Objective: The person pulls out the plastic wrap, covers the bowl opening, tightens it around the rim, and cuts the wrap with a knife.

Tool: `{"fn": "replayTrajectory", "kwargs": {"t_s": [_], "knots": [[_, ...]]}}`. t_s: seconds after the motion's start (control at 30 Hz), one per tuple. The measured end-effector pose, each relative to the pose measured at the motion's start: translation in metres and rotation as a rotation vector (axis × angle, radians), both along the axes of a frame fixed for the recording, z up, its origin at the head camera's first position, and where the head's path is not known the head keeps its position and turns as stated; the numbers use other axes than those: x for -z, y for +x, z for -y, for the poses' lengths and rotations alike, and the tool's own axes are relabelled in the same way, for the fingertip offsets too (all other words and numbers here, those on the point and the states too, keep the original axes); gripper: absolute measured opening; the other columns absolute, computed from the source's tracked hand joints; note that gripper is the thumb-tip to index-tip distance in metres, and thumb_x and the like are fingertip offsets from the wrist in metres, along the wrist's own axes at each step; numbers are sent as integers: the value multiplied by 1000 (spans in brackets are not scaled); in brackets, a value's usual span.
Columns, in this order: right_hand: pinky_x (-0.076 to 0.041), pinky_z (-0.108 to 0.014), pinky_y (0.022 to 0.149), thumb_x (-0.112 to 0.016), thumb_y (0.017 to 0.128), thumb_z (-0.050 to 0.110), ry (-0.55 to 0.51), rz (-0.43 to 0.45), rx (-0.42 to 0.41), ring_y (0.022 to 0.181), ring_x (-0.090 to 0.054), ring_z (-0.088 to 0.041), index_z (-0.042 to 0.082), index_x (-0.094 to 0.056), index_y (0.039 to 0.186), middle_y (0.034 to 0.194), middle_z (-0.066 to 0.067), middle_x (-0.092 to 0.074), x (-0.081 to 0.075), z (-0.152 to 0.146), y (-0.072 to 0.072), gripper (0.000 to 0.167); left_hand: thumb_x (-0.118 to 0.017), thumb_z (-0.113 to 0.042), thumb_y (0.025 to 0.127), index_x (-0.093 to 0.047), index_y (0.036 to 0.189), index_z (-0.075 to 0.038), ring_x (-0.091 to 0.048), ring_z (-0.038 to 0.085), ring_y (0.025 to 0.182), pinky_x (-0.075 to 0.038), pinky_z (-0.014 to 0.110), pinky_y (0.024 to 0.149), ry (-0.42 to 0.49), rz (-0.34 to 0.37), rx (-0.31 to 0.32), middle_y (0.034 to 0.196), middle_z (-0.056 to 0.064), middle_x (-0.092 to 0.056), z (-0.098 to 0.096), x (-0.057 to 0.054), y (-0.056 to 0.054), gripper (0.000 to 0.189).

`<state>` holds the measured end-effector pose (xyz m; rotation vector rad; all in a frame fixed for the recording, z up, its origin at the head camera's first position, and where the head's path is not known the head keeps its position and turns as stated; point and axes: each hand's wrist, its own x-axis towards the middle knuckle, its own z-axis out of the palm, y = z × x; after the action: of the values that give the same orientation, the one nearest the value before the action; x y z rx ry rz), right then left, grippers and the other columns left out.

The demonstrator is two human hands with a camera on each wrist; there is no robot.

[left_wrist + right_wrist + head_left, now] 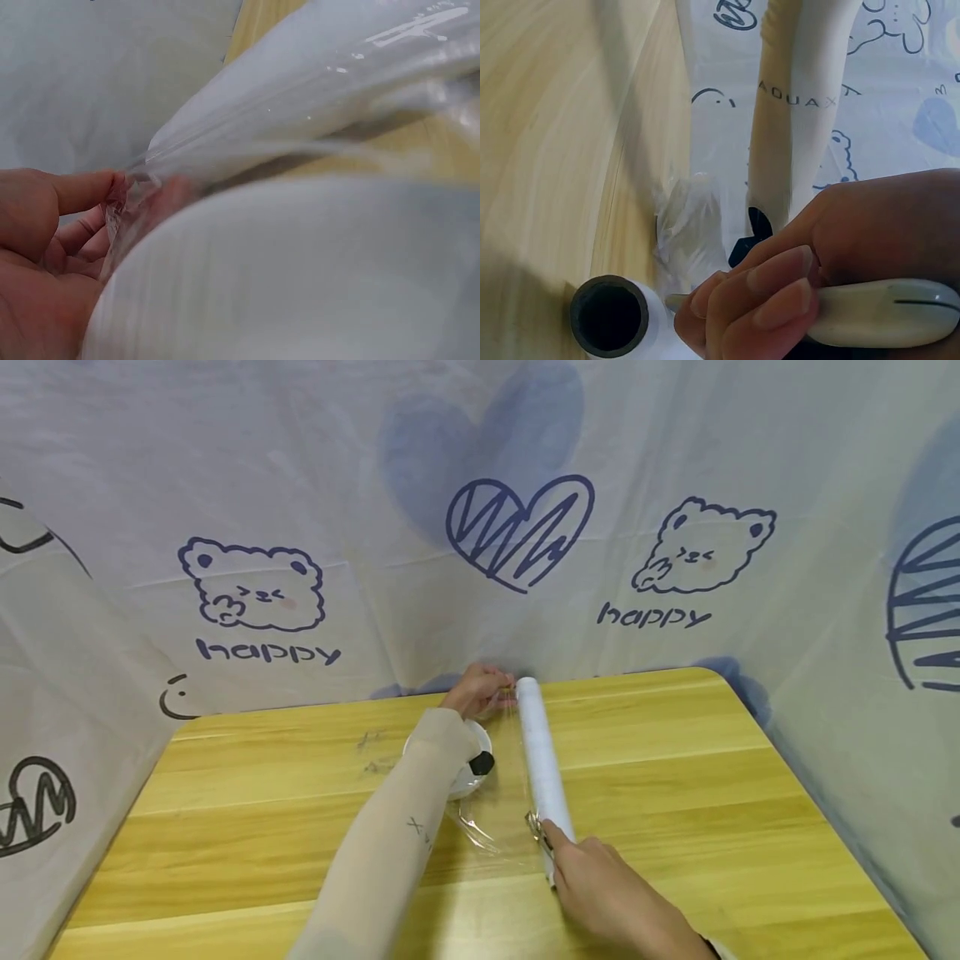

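A white roll of cling film lies lengthwise on the table, its hollow end facing the right wrist view. Clear film stretches leftward from it. My left hand pinches the film's far edge between thumb and fingers; bunched film shows there in the left wrist view. Beneath my left forearm stands a round white bowl, partly hidden. My right hand, at the roll's near end, grips a white-handled knife. Its shiny metal part lies against the roll's left side.
The wooden table has rounded far corners. Behind it and at both sides hangs a pale cloth with blue drawings. A black piece sits at my left wrist, above the bowl.
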<state>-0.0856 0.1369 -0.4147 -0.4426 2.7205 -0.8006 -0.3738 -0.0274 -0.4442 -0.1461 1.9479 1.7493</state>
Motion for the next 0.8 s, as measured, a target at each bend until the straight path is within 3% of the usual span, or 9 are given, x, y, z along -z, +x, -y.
{"fn": "replayTrajectory", "kwargs": {"t_s": [0.17, 0.3, 0.47, 0.57, 0.8], "knots": [[-42, -34, 48, -56, 104, 10, 4, 54, 0, 56, -47, -18, 2, -50, 144, 69, -6, -53, -3, 1, 3, 42, -57, -7, 105, -61, 123, 16, -50, 13, 60, -55, 43, 98, -2, -26, -10, 132, 28, -60, 5, -1, 0, 29], [-44, -34, 50, -55, 103, 8, 4, 32, -15, 56, -48, -16, 4, -51, 142, 65, -2, -51, -1, 3, 7, 39, -58, -6, 105, -64, 117, 16, -51, 14, 60, -59, 38, 90, -23, -49, -30, 121, 25, -64, 8, 0, 0, 26], [-43, -31, 43, -60, 97, 1, -11, -16, -37, 49, -46, -12, -2, -52, 140, 61, -2, -53, 8, -2, 17, 43, -58, -7, 105, -64, 116, 17, -63, 20, 73, -61, 32, 83, -14, -43, -5, 116, 22, -65, 0, 4, 1, 27], [-36, -25, 37, -64, 90, -5, -21, -56, -71, 42, -39, -7, -5, -52, 136, 55, 1, -48, 15, -6, 23, 48, -56, -8, 106, -61, 117, 18, -68, 23, 82, -60, 34, 87, -2, -42, 14, 119, 23, -63, -5, 7, 2, 29], [-27, -19, 34, -65, 78, -8, -13, -161, -108, 40, -29, 0, -2, -53, 132, 51, 9, -37, 21, -7, 31, 55, -53, -5, 107, -52, 90, 12, -61, 27, 91, -54, 43, 99, 71, -45, -13, 106, 20, -58, -2, 4, 2, 24]]}}
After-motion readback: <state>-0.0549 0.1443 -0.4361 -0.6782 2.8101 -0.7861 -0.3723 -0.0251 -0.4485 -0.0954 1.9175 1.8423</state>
